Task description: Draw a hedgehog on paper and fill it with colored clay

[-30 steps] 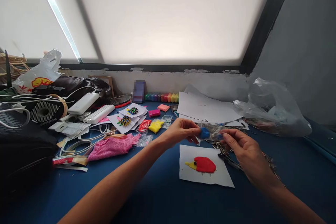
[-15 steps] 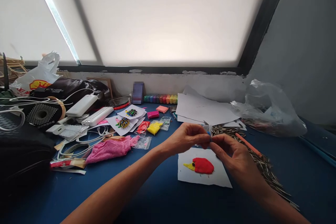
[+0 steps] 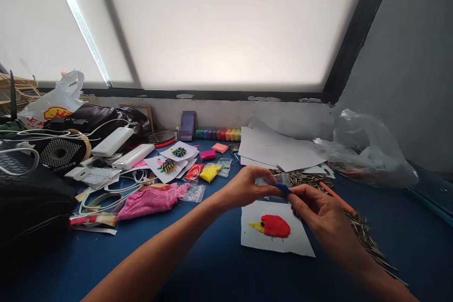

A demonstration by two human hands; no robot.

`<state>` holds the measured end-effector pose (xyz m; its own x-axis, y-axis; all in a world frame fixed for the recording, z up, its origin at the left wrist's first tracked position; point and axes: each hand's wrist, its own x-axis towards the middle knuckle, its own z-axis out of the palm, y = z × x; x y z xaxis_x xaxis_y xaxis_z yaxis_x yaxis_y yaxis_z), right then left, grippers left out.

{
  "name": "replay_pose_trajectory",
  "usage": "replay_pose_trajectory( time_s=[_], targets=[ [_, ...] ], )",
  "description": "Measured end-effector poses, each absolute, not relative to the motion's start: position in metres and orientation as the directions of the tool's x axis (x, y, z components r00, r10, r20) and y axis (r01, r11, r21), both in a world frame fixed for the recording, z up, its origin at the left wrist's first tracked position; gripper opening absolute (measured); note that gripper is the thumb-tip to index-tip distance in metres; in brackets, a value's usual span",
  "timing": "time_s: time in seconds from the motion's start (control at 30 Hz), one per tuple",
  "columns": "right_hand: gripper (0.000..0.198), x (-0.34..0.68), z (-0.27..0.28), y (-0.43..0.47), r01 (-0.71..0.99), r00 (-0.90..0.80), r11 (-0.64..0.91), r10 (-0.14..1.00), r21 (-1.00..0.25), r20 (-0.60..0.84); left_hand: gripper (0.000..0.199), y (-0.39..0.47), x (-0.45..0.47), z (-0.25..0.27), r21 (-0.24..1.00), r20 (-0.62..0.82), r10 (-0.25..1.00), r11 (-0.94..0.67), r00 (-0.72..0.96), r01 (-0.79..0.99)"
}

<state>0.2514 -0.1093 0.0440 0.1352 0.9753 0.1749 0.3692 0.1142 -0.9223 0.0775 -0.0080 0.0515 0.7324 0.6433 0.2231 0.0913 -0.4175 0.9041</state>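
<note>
A dark blue lump of modelling clay (image 3: 283, 189) is pinched between both hands, above a white sheet of paper (image 3: 253, 240). My left hand (image 3: 247, 186) grips its left side, fingers closed and partly blurred. From the right, the thumb and forefinger of my right hand (image 3: 314, 205) close on its other end. A clear plastic packet (image 3: 283, 180) shows just behind the lump; whether a hand holds it I cannot tell. Flat on the paper lies a red clay body (image 3: 276, 226) with a yellow pointed clay head (image 3: 255, 227), a black eye and thin drawn legs.
Sunflower seeds (image 3: 368, 236) lie piled on the right around an orange stick (image 3: 338, 198). Yellow clay (image 3: 210, 173), a red clay packet (image 3: 193, 173) and a pink cloth (image 3: 152, 202) lie left of my hands. Behind are paper sheets (image 3: 279, 148) and a plastic bag (image 3: 375, 155).
More of the blue clay and the clear packet now shows between my hands. My left fingers have shifted slightly and blur; the red and yellow clay figure looks the same.
</note>
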Motion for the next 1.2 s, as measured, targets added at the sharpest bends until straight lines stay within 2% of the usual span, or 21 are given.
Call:
replay_pose_trajectory(
  time_s=[0.07, 0.17, 0.5, 0.63, 0.83, 0.93, 1.03, 1.2],
  targets=[
    [0.04, 0.253, 0.044, -0.108, 0.36, 0.122, 0.119, 0.977, -0.925, 0.173, 0.035, -0.006, 0.078, 0.049, 0.95, 0.133, 0.617, -0.302, 0.776, 0.077],
    [0.043, 0.255, 0.043, -0.106, 0.354, 0.119, 0.122, 0.978, -0.927, 0.174, 0.031, -0.007, 0.079, 0.047, 0.971, 0.102, 0.611, -0.234, 0.785, 0.056],
    [0.037, 0.258, 0.047, -0.106, 0.403, 0.1, 0.113, 0.981, -0.908, 0.166, 0.02, -0.008, 0.08, 0.047, 0.97, 0.095, 0.562, -0.238, 0.822, 0.05],
    [0.036, 0.258, 0.045, -0.105, 0.412, 0.109, 0.111, 0.979, -0.905, 0.17, 0.029, -0.004, 0.08, 0.041, 0.987, 0.09, 0.541, -0.162, 0.836, -0.001],
    [0.028, 0.258, 0.04, -0.106, 0.466, 0.086, 0.199, 0.96, -0.862, 0.268, 0.041, 0.002, 0.079, 0.035, 0.996, 0.062, 0.588, -0.093, 0.807, -0.009],
    [0.03, 0.26, 0.039, -0.106, 0.473, 0.073, 0.195, 0.963, -0.86, 0.258, 0.046, 0.002, 0.08, 0.035, 0.998, 0.057, 0.586, -0.054, 0.808, -0.031],
    [0.033, 0.262, 0.039, -0.106, 0.476, 0.048, 0.206, 0.965, -0.855, 0.259, 0.047, 0.001, 0.081, 0.036, 0.999, 0.044, 0.57, -0.026, 0.821, -0.036],
    [0.027, 0.262, 0.039, -0.105, 0.583, -0.038, 0.328, 0.925, -0.744, 0.378, 0.043, -0.002, 0.081, 0.038, 0.998, 0.001, 0.565, -0.047, 0.825, 0.031]
  ],
)
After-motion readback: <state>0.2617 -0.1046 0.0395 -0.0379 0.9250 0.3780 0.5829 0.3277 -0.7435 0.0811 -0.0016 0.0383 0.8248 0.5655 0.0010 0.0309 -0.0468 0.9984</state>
